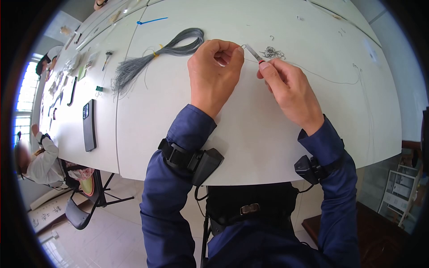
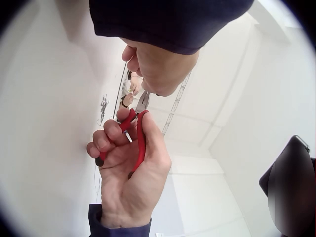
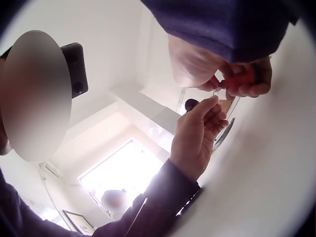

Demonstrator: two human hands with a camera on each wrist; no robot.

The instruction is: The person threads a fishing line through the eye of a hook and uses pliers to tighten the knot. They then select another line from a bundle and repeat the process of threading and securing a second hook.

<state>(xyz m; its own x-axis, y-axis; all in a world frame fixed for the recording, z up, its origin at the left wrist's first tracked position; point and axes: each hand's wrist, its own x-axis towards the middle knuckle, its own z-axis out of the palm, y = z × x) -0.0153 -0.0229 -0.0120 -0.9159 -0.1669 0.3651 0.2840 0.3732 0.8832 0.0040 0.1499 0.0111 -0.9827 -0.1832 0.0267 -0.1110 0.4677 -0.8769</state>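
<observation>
My left hand (image 1: 216, 71) pinches a small curved metal hook (image 1: 243, 46) between thumb and forefinger. In my right hand (image 1: 292, 87) is a pair of pliers with red handles (image 2: 141, 143), the handles lying across the palm in the left wrist view. The jaws point toward the left fingertips, with their tip right by the hook. In the right wrist view the hook (image 3: 216, 92) shows as a small loop above the left thumb, close to the pliers' red grips (image 3: 239, 81). Just beyond the right hand lies a tangled pile of small dark hooks (image 1: 273, 53).
A grey bundle of strands (image 1: 176, 50), tied with a yellow band, lies left of the hands. Thin line (image 1: 330, 81) trails across the right side. Farther left are a phone (image 1: 89, 125), a green clip (image 1: 99, 89) and a blue cable tie (image 1: 152, 21). Another person (image 1: 44, 163) sits at left.
</observation>
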